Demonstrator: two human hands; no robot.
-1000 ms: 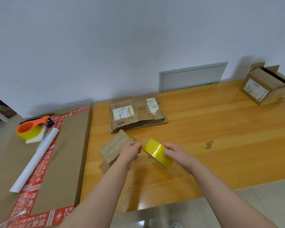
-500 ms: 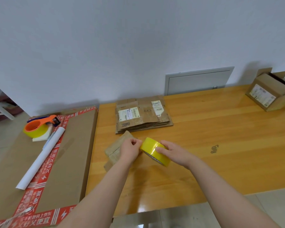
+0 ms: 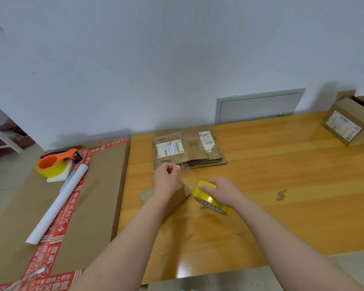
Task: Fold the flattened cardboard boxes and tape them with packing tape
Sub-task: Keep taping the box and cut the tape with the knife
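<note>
Left hand (image 3: 166, 178) pinches the strip (image 3: 187, 176); right hand (image 3: 225, 192) grips the roll (image 3: 210, 201). Likely the taping step: next, the strip needs pressing onto the box (image 3: 180, 193) seam.

Soft, even light is filling the room. Faint shadows are falling on the wall (image 3: 177, 59) beyond the left hand (image 3: 165, 179), behind the stack of flattened boxes (image 3: 189, 148), and behind the open box (image 3: 349, 122) past the right hand (image 3: 223, 191). A sheen is glaring off the table (image 3: 282, 185) between the forearms; the tape roll (image 3: 206, 197) is gleaming. The tape strip (image 3: 187, 177) by the left hand is showing as haze, and the wide lens is bowing the edges.
</note>
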